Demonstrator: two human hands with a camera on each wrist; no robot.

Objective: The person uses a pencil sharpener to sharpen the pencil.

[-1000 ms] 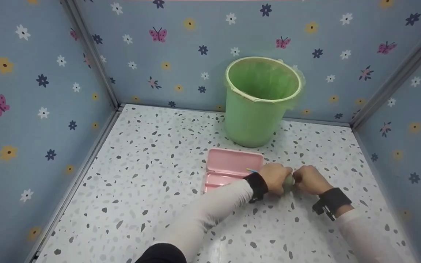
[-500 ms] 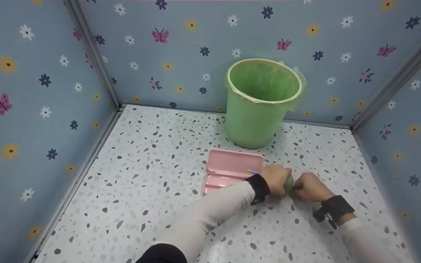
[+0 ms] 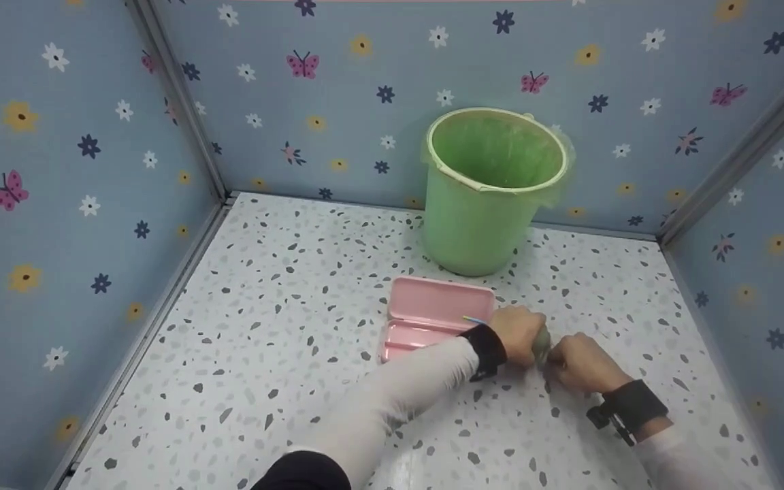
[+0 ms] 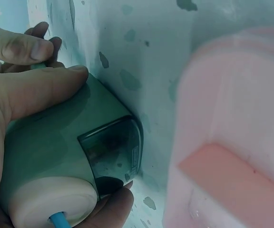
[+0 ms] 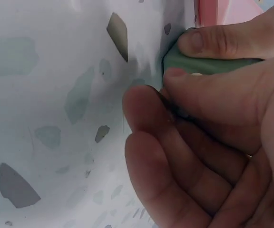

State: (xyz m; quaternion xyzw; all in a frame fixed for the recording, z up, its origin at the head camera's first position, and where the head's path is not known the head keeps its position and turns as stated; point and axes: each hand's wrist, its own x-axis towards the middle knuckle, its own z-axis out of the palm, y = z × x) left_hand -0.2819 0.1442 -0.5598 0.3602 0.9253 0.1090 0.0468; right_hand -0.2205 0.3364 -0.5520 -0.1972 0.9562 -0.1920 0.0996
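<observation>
A green crank pencil sharpener [image 4: 56, 137] with a dark see-through shavings drawer [image 4: 115, 152] lies in the grip of my left hand [image 3: 518, 335], thumb along its top. From the pale round end of the sharpener sticks a blue pencil [image 4: 60, 220], whose yellow end shows in the head view. My right hand [image 3: 586, 364] is at the sharpener's opposite end, fingers curled. In the left wrist view it pinches a small green crank handle [image 4: 38, 66], mostly covered by the fingers. Left of my left hand lies an opened pink pencil case [image 3: 441, 299], partly hidden by my forearm.
Behind the case stands a green bin [image 3: 470, 231] with a thin liner over its rim. The speckled white tabletop [image 3: 283, 306] is bounded by flower-patterned panels [image 3: 337, 88] at the back and sides.
My right hand has moved down toward me at the crank end of the sharpener. My left hand keeps its hold on the sharpener, nearly still. The view has shifted slightly.
</observation>
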